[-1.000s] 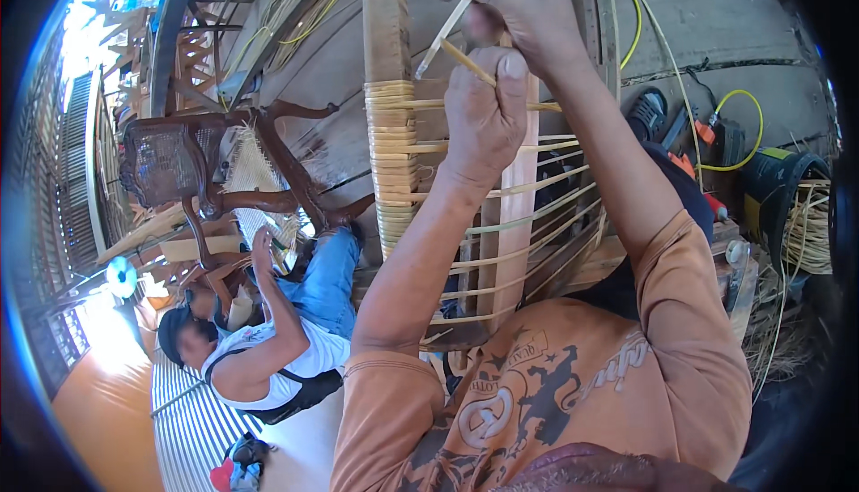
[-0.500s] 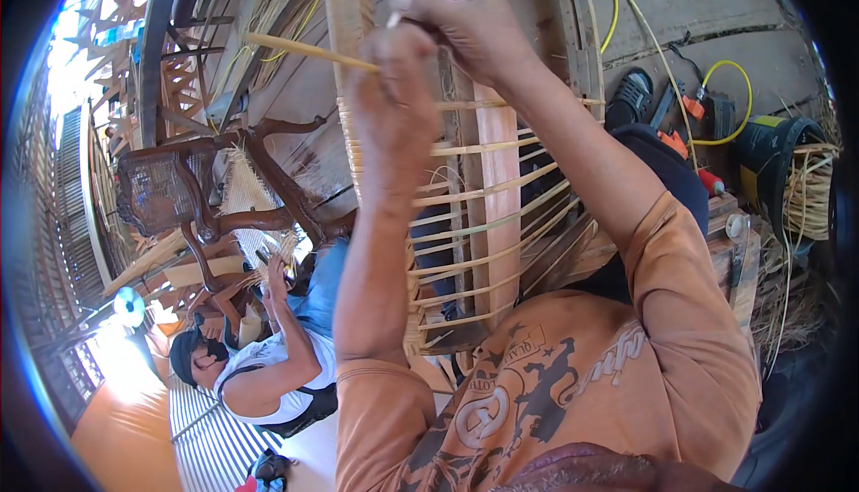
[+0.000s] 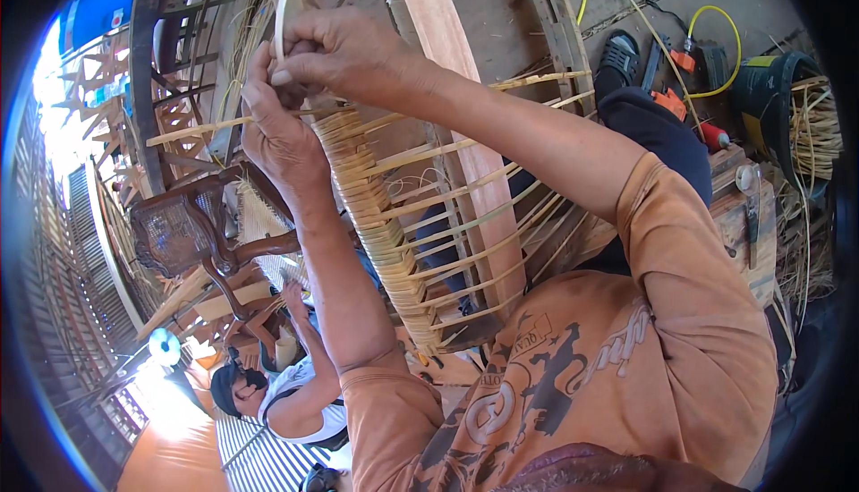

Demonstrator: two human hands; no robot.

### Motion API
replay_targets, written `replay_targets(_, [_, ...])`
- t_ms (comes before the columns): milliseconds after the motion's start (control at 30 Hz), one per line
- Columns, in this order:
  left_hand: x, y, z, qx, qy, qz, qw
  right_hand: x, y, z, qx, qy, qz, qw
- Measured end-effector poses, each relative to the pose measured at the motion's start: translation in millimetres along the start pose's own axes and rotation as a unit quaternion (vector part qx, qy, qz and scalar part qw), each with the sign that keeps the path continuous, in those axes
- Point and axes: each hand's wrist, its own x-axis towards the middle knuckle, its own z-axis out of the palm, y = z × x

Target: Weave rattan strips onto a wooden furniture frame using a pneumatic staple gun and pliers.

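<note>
My right hand [image 3: 353, 55] is closed, pinching a pale, narrow cane strip [image 3: 286, 0] that curves upward. My left hand [image 3: 284, 139] is closed too, its fingers meeting the right hand's where the strip enters; its exact grip is partly hidden. A rattan rib [image 3: 199, 131] sticks out to the left, passing behind my left hand. Beneath the hands stands a curved wicker piece. Its edge is a tightly wrapped band of woven cane [image 3: 380, 237], and several slender ribs [image 3: 447, 190] run to the right from it.
A wooden plank [image 3: 488, 179] passes behind the ribs. At right are a dark bucket [image 3: 761, 98] with a cane coil [image 3: 812, 125], a yellow hose [image 3: 735, 22] and a red-tipped tool [image 3: 713, 137]. A carved chair [image 3: 192, 224] and a seated co-worker [image 3: 295, 402] are at left.
Both my hands have moved left and slightly down, closer together, with the strip. The wicker piece tilts differently, and more of its wrapped band shows. The head view has shifted.
</note>
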Motion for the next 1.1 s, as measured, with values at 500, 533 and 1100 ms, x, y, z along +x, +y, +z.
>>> replay_targets(500, [-3,2,3,0.120,-0.039,0.036,0.991,-30,47,-13,-0.395,-0.078,-0.080,0.912])
replay_targets(533, [-3,2,2,0.121,-0.039,0.035,0.991,-29,47,-15,-0.401,-0.088,-0.076,0.908])
replay_targets(1100, [-13,-10,-27,0.278,-0.141,0.023,0.950,-20,51,-22,-0.274,-0.093,-0.025,0.957])
